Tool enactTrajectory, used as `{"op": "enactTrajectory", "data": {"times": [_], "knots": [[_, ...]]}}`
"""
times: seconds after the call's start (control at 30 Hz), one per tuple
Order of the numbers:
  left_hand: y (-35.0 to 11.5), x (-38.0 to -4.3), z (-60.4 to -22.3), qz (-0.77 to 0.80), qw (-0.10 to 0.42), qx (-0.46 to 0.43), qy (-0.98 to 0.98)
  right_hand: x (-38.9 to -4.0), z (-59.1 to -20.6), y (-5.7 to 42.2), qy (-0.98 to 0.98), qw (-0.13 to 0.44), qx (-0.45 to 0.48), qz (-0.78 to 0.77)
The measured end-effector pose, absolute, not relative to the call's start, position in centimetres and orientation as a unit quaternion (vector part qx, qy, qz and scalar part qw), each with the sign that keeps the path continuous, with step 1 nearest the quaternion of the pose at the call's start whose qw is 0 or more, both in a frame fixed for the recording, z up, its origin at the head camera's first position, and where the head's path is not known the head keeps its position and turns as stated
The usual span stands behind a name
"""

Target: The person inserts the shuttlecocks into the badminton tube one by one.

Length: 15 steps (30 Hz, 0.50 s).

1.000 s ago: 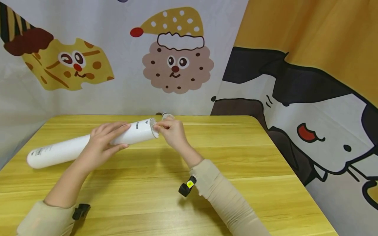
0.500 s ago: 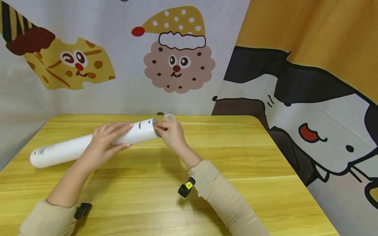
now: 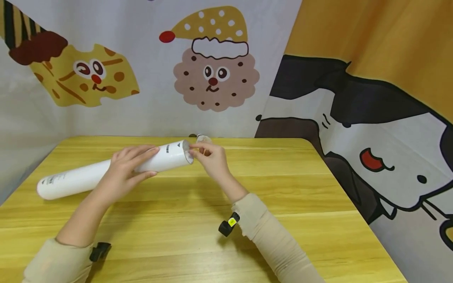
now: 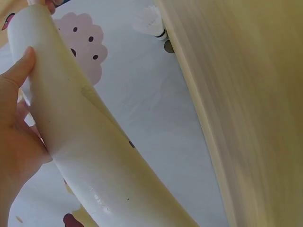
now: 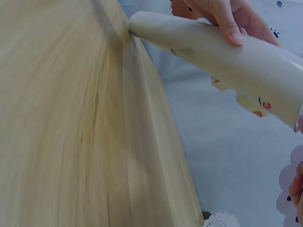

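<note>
A long white shuttlecock tube (image 3: 76, 179) is held slantwise over the table, its mouth raised toward the right. My left hand (image 3: 124, 169) grips it past the middle, thumb on the near side and fingers over the top. Pale feathers (image 3: 188, 152) show just inside the mouth. Right at that rim are the thumb and forefinger of my right hand (image 3: 214, 160), the forefinger stretched toward the opening, with nothing visible pinched between them. In the left wrist view, my left hand (image 4: 19, 118) wraps the tube from the side.
Behind my right hand, a white shuttlecock (image 3: 203, 138) sits at the far edge of the wooden table (image 3: 283, 188); the left wrist view shows it with a dark band near its base. A cartoon-printed curtain (image 3: 152, 98) hangs just beyond the table.
The feathered skirt that stuck out of the tube's mouth has gone inside it, pushed by my right hand. That hand has since drawn slightly right. My left hand keeps its grip.
</note>
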<state>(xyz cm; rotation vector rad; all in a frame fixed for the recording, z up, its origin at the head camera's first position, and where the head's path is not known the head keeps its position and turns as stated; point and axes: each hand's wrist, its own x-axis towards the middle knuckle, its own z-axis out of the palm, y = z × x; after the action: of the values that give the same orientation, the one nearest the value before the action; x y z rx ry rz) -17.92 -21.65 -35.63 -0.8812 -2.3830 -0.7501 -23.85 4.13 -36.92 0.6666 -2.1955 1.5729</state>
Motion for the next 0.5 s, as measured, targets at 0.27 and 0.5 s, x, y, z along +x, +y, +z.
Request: {"op": "enactTrajectory", "data": {"times": [0.27, 0.5], "knots": [[-21.8, -18.0, -35.7, -0.277, 0.250, -0.329, -0.867, -25.2, -37.5, 5.8, -0.754, 0.211, 0.220, 0.582], [-21.9, -18.0, -35.7, -0.275, 0.254, -0.336, -0.864, -26.9, -38.4, 7.0, -0.787, 0.214, 0.161, 0.556]]}}
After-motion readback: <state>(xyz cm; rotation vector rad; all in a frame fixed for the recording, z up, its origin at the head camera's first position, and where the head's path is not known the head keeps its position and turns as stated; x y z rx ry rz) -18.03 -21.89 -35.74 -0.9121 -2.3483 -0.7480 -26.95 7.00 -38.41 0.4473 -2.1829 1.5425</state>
